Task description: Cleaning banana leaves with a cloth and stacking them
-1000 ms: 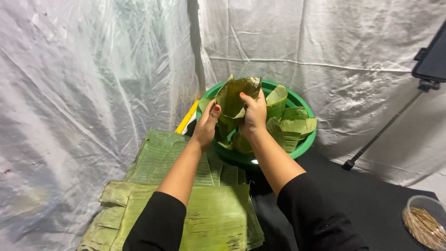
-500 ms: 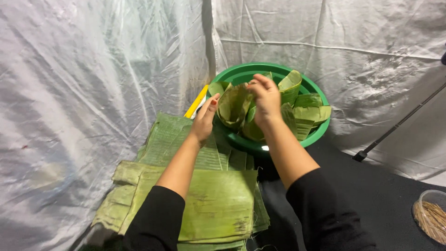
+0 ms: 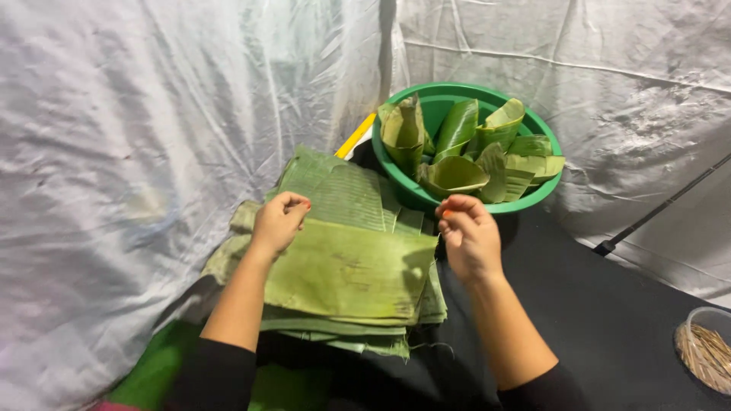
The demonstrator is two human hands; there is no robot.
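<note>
In the head view, the left hand (image 3: 280, 221) sits over the upper left edge of the top leaf (image 3: 346, 266) of a stack of leaves (image 3: 343, 236), its fingers curled in narrow with the fingertips touching the leaf surface; whether it pinches the edge or only rests on it I cannot tell. The right hand (image 3: 470, 236) is at 3 o'clock from the left one, at the top right corner of the same leaf, fingers bent in close together; the fingertips seem to meet the leaf's corner, but a firm hold cannot be made out. The top leaf is a broad, flat, yellow-green sheet lying across the stack between the two hands, and the stack rests on a black table (image 3: 609, 320). At 12 o'clock from the right hand, just beyond the stack, stands a green bowl (image 3: 541, 137) holding several leaves folded into cones (image 3: 453, 171), some upright and some leaning. A yellow strip (image 3: 355, 137) pokes out at 9 o'clock from the bowl, partly hidden behind the stack. At 4 o'clock from the right hand, well apart at the frame's edge, is a clear tub (image 3: 704, 316) with thin brown sticks (image 3: 704, 358) in it. A crinkled white sheet (image 3: 137, 152) hangs behind and to the left, and a dark rod (image 3: 662, 209) leans against it at 3 o'clock from the bowl. Both forearms end in black sleeves (image 3: 221, 377) near the bottom edge.
</note>
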